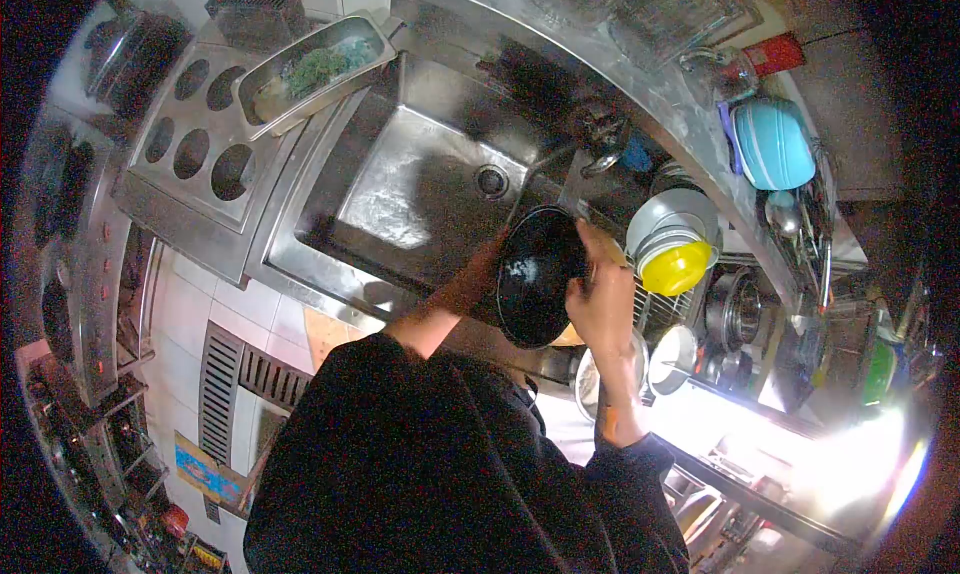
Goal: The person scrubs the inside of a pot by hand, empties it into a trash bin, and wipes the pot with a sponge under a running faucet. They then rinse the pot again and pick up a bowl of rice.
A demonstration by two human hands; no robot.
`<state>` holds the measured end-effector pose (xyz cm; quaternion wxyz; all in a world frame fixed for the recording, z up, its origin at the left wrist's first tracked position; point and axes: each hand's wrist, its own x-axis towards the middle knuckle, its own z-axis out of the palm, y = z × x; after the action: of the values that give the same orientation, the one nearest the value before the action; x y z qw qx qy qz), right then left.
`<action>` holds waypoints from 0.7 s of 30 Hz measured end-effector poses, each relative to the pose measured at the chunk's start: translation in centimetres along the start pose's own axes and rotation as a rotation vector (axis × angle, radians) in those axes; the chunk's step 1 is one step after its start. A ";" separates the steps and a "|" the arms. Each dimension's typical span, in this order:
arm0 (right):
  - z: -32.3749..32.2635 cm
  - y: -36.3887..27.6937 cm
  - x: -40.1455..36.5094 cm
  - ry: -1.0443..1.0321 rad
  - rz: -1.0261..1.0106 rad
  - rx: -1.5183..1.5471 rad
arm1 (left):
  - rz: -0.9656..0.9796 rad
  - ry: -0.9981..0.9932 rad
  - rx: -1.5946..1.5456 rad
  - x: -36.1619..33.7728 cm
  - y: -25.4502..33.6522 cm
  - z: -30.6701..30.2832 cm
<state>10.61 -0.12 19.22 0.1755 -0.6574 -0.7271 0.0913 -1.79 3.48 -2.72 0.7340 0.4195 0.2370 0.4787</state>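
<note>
A round black bowl [540, 279] is held tilted in front of my body, beside the right edge of the steel sink [400, 184]. My left hand [485, 264] is at the bowl's left side, its fingers mostly hidden behind the bowl. At the right rim is my right hand [603, 289], closed, with its fingers near the upper rim; whether it grips the rim or a small item is hard to make out. Light glints off the bowl's dark inner surface.
A metal tray with green scraps [320, 69] sits left of the sink, by a counter with round holes [190, 154]. Right of the bowl stand stacked white bowls [670, 219] and a yellow bowl [677, 268] on a rack. Blue bowls [773, 144] rest on a shelf.
</note>
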 end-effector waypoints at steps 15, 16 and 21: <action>-0.5 -2.1 -0.7 -0.046 0.081 0.054 | -0.010 -0.030 -0.020 -0.4 0.1 0.4; -0.5 -2.1 -0.7 -0.031 0.074 0.052 | -0.012 -0.034 -0.027 -0.5 0.1 0.5; -0.8 -2.8 -0.7 -0.027 0.055 0.018 | -0.013 -0.048 -0.035 -0.6 0.1 0.7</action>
<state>8.39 -1.17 20.85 0.1690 -0.6741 -0.7103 0.1113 -1.56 2.71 -2.31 0.7498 0.4164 0.2137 0.4676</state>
